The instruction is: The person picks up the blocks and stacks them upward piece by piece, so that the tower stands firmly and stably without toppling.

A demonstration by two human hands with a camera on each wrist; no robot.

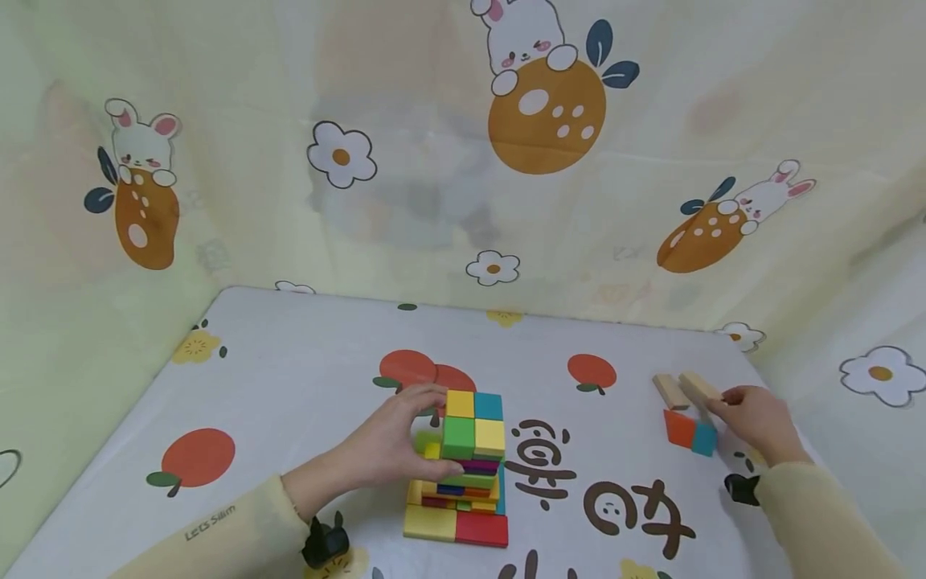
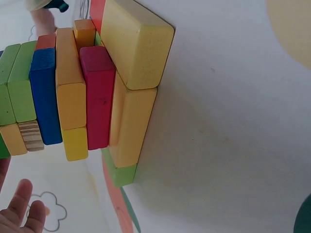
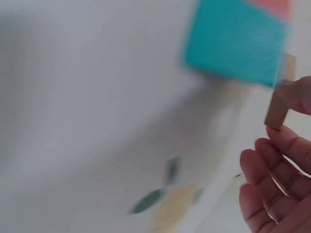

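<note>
A tower of colored wooden blocks (image 1: 473,438) stands at the front middle of the table. My left hand (image 1: 394,438) holds its upper left side, thumb across the front and fingers toward the back. In the left wrist view, loosely bent fingertips (image 2: 20,196) show beside the stacked blocks (image 2: 99,97). Over at the right, my right hand (image 1: 760,422) pinches a plain wooden block (image 1: 698,388) between thumb and fingers; its other fingers (image 3: 262,177) are loosely curled. Close to it lie another plain block (image 1: 670,392), an orange-red block (image 1: 678,428) and a teal block (image 1: 705,439).
A white cloth with fruit prints and brown lettering (image 1: 640,515) covers the table (image 1: 289,402). Hanging fabric with rabbit prints (image 1: 419,209) encloses the back and sides. Black wrist-worn devices (image 1: 325,543) sit at both cuffs.
</note>
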